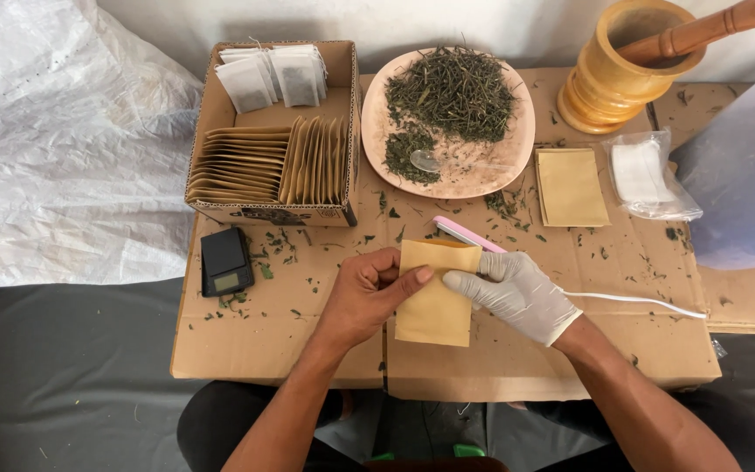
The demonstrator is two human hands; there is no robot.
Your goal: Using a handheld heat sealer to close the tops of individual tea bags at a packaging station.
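Note:
A flat tan paper pouch (434, 301) is held upright over the cardboard work surface (290, 341) by both hands. My bare left hand (367, 293) pinches its left edge with thumb on the front. My right hand (510, 290), in a white glove, grips its right edge. Just behind the pouch lies a pink handheld sealer (465, 233) with a white cord (631, 300) trailing right. A pink plate (517, 149) holds dried green herbs (452, 92) and a clear spoon (425, 161).
A cardboard box (220, 109) at the back left holds several tan pouches and white filter bags. A small black scale (225, 260) sits below it. Another tan pouch (571, 186), a clear bag of white filters (648, 175), and a wooden mortar (609, 79) with pestle (709, 29) stand right.

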